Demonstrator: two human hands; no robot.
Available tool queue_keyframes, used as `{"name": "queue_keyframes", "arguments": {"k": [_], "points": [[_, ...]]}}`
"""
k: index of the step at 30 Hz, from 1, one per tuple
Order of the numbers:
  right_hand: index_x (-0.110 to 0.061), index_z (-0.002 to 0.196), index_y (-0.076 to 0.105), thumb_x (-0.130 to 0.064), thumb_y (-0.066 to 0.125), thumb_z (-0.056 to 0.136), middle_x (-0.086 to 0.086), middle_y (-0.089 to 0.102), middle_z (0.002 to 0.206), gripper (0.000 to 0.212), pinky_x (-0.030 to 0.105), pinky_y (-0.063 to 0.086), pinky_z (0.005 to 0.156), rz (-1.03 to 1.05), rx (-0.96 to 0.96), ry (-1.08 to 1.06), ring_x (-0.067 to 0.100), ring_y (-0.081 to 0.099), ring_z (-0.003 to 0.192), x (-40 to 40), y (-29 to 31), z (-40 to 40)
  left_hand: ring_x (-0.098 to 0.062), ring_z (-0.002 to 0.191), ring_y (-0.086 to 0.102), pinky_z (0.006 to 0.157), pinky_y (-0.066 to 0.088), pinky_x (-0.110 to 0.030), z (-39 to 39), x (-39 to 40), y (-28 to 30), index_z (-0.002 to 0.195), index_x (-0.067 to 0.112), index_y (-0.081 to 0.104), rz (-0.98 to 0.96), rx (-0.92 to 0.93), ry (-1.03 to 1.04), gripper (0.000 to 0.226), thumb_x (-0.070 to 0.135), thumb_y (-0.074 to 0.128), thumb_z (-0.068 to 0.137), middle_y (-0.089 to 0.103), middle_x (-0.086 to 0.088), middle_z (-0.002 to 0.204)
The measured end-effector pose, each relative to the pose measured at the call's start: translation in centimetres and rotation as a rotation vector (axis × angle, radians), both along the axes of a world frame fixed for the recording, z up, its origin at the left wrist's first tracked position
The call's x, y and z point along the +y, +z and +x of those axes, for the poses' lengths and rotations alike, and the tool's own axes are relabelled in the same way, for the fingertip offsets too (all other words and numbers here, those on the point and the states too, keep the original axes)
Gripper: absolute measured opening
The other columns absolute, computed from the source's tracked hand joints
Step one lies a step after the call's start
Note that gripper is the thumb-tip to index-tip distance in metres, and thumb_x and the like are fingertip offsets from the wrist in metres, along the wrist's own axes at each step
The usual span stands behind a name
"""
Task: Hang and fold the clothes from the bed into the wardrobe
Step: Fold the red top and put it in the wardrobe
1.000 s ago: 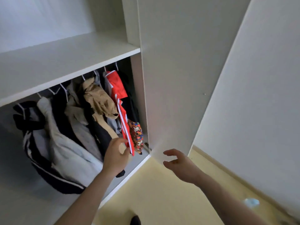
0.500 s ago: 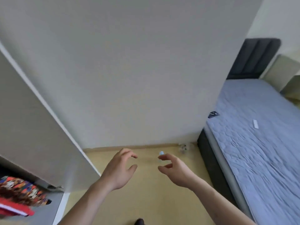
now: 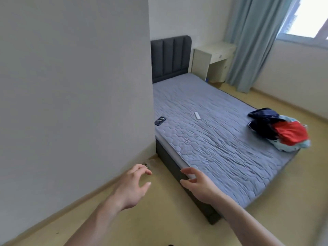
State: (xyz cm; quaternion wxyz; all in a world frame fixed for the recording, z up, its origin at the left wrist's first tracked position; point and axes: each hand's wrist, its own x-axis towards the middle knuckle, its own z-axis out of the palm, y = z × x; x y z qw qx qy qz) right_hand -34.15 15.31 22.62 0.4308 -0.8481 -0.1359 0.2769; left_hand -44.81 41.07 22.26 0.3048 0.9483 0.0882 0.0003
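Blue-grey quilted bed (image 3: pixel 213 139) carries a clothes pile (image 3: pixel 280 130), navy, red and pale blue, at its far right corner. Left hand (image 3: pixel 131 189) and right hand (image 3: pixel 200 185) hover over the floor, fingers loosely curled, holding nothing.

At your twelve o'clock a white remote (image 3: pixel 197 115) and a dark phone (image 3: pixel 160 120) lie well apart, with a cream desk (image 3: pixel 213 57) and blue curtain (image 3: pixel 252 41) toward one o'clock.
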Motion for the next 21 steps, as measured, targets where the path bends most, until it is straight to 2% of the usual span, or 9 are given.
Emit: {"name": "queue_keyframes", "arguments": {"k": [3, 7, 11, 12, 15, 16, 18, 20, 21], "points": [[-0.052, 0.122, 0.053, -0.042, 0.068, 0.096, -0.018, 0.056, 0.137, 0.032, 0.004, 0.048, 0.061, -0.006, 0.027, -0.076, -0.011, 0.063, 0.101, -2.3, -0.2, 3.4, -0.004, 0.115, 0.057, 0.104, 0.043, -0.024, 5.2, -0.8, 0.2, 0.116, 0.032, 0.066, 0.001, 0.013, -0.044, 0.024, 0.032, 0.071, 0.093, 0.053, 0.019, 0.128], [-0.051, 0.124, 0.053, -0.044, 0.067, 0.096, -0.022, 0.056, 0.133, 0.033, 0.006, 0.048, 0.065, -0.026, 0.018, -0.198, -0.015, 0.063, 0.095, -6.5, -0.4, 7.2, -0.004, 0.113, 0.056, 0.099, 0.044, -0.022, 12.5, -2.9, -0.7, 0.116, 0.036, 0.065, 0.025, 0.038, -0.151, 0.024, 0.034, 0.069, 0.093, 0.053, 0.022, 0.127], [-0.042, 0.131, 0.054, -0.04, 0.067, 0.098, -0.011, 0.059, 0.132, 0.036, 0.006, 0.041, 0.049, -0.026, 0.049, -0.35, -0.017, 0.058, 0.061, -13.0, -0.3, 9.7, -0.005, 0.118, 0.055, 0.104, 0.045, -0.027, 20.0, -8.3, -1.4, 0.117, 0.036, 0.064, 0.046, 0.051, -0.331, 0.025, 0.038, 0.067, 0.092, 0.052, 0.022, 0.126], [-0.039, 0.133, 0.054, -0.039, 0.067, 0.098, -0.01, 0.059, 0.133, 0.037, 0.007, 0.041, 0.049, -0.021, 0.047, -0.383, -0.014, 0.061, 0.066, -14.9, -0.3, 10.3, -0.004, 0.119, 0.054, 0.106, 0.045, -0.028, 21.8, -10.1, -1.4, 0.117, 0.036, 0.064, 0.045, 0.044, -0.38, 0.026, 0.039, 0.067, 0.092, 0.052, 0.022, 0.126], [-0.038, 0.134, 0.054, -0.038, 0.068, 0.098, -0.013, 0.055, 0.137, 0.038, 0.011, 0.05, 0.06, -0.019, 0.015, -0.473, 0.0, 0.065, 0.105, -20.7, -0.4, 12.1, -0.004, 0.123, 0.052, 0.109, 0.043, -0.03, 27.0, -16.4, -1.0, 0.118, 0.039, 0.061, 0.047, 0.031, -0.517, 0.027, 0.043, 0.065, 0.092, 0.051, 0.023, 0.127], [-0.039, 0.132, 0.054, -0.038, 0.068, 0.098, -0.014, 0.055, 0.137, 0.036, 0.012, 0.051, 0.064, -0.02, 0.015, -0.492, 0.001, 0.064, 0.109, -22.7, -0.4, 12.8, -0.003, 0.123, 0.052, 0.108, 0.044, -0.03, 28.5, -18.6, -0.9, 0.119, 0.04, 0.06, 0.044, 0.029, -0.553, 0.028, 0.043, 0.066, 0.092, 0.051, 0.023, 0.127], [-0.041, 0.129, 0.055, -0.038, 0.069, 0.098, -0.013, 0.057, 0.135, 0.034, 0.01, 0.049, 0.066, -0.023, 0.013, -0.517, -0.003, 0.065, 0.102, -26.7, -0.7, 14.3, -0.002, 0.123, 0.051, 0.108, 0.044, -0.029, 31.1, -23.2, -0.8, 0.12, 0.04, 0.06, 0.037, 0.022, -0.6, 0.028, 0.043, 0.066, 0.093, 0.05, 0.024, 0.127], [-0.04, 0.127, 0.057, -0.037, 0.07, 0.096, -0.01, 0.062, 0.131, 0.033, 0.009, 0.046, 0.06, -0.029, 0.003, -0.541, -0.009, 0.066, 0.083, -30.7, -1.2, 16.1, -0.004, 0.124, 0.05, 0.108, 0.043, -0.03, 33.5, -27.8, -0.8, 0.121, 0.038, 0.061, 0.028, 0.009, -0.63, 0.028, 0.043, 0.066, 0.094, 0.05, 0.022, 0.13], [-0.039, 0.127, 0.058, -0.036, 0.07, 0.096, -0.008, 0.063, 0.129, 0.033, 0.009, 0.046, 0.059, -0.028, -0.002, -0.55, -0.009, 0.066, 0.08, -32.7, -1.4, 17.1, -0.004, 0.125, 0.05, 0.109, 0.043, -0.03, 34.5, -30.0, -0.9, 0.122, 0.037, 0.061, 0.021, 0.003, -0.64, 0.029, 0.042, 0.066, 0.094, 0.05, 0.021, 0.131]]}}
